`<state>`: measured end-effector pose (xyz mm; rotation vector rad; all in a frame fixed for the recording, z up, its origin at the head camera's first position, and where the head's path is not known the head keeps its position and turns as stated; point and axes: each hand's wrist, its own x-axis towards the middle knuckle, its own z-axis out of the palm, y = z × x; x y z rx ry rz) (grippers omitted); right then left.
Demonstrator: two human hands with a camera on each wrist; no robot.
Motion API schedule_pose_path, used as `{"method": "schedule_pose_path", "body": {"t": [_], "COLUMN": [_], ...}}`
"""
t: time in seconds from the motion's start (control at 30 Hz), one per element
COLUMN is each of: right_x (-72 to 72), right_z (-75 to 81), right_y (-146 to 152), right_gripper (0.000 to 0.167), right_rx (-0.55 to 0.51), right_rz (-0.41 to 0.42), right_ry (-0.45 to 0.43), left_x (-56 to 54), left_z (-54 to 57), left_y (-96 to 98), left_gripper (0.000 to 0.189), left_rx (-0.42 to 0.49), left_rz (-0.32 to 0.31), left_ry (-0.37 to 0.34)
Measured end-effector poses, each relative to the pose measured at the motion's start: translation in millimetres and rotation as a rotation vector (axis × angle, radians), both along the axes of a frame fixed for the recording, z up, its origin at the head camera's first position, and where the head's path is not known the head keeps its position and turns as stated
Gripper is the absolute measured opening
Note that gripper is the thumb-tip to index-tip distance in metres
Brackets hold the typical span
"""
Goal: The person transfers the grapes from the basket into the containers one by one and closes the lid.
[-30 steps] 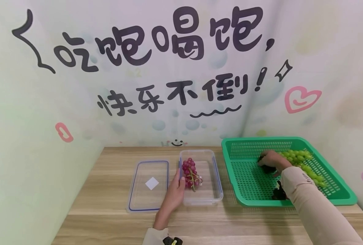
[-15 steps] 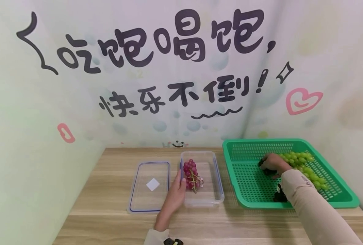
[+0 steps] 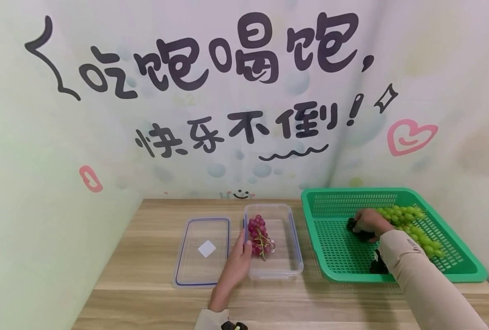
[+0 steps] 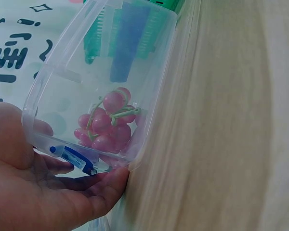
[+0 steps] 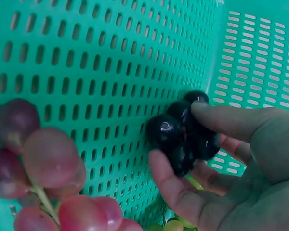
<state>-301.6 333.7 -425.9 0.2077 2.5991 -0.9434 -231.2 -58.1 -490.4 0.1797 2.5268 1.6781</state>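
The dark grapes (image 5: 183, 132) are held in the right hand (image 3: 371, 221), thumb on one side and fingers curved round the other, spread no wider than the bunch. The left hand (image 3: 235, 263) is set on the left side of the clear box (image 3: 295, 243), its rim gripped with the thumb above and the fingers outside. The dark grapes lie within the green basket (image 3: 324, 261), beside the green grapes (image 3: 401, 214); whether they are lifted off its floor cannot be told. Red grapes (image 3: 257, 227) are contained in the box, along its left wall, and the lid (image 3: 205, 270) is laid flat on the table (image 3: 120, 261) to the left. The dark grapes look glossy and smooth, so they may be slippery; they are probably light, with joints that could flex, and are best taken round several berries at once, without squeezing. The box seems light and fairly stiff, and is well steadied by its rim. Some fingertips are hidden behind the dark grapes, and part of the green grapes is covered by the sleeve (image 3: 425, 275). A purplish bunch (image 5: 50, 156), cut off at the edge of the right wrist view, cannot be made out from the head.
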Motion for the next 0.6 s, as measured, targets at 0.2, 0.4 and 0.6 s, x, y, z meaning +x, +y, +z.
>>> {"method": "schedule_pose_path", "body": {"t": [0.2,0.4,0.6], "right_x": [1.8,0.3,-2.4], "right_z": [-1.8,-2.9,-0.7], "right_y": [2.5,2.9,0.3], "right_gripper": [0.031,0.051,0.051], "right_rx": [-0.067,-0.097,-0.117], "right_rz": [0.013,0.007,-0.009], "right_ry": [-0.008,-0.026,-0.015], "left_x": [0.6,0.4,-1.0], "left_z": [1.4,0.5,0.2], "left_y": [0.5,0.6,0.2], "left_gripper": [0.055,0.055,0.056], "left_rx": [0.009,0.005,0.006], "left_rz": [-0.002,0.003,-0.003], "left_ry": [-0.007,-0.008,-0.018]}}
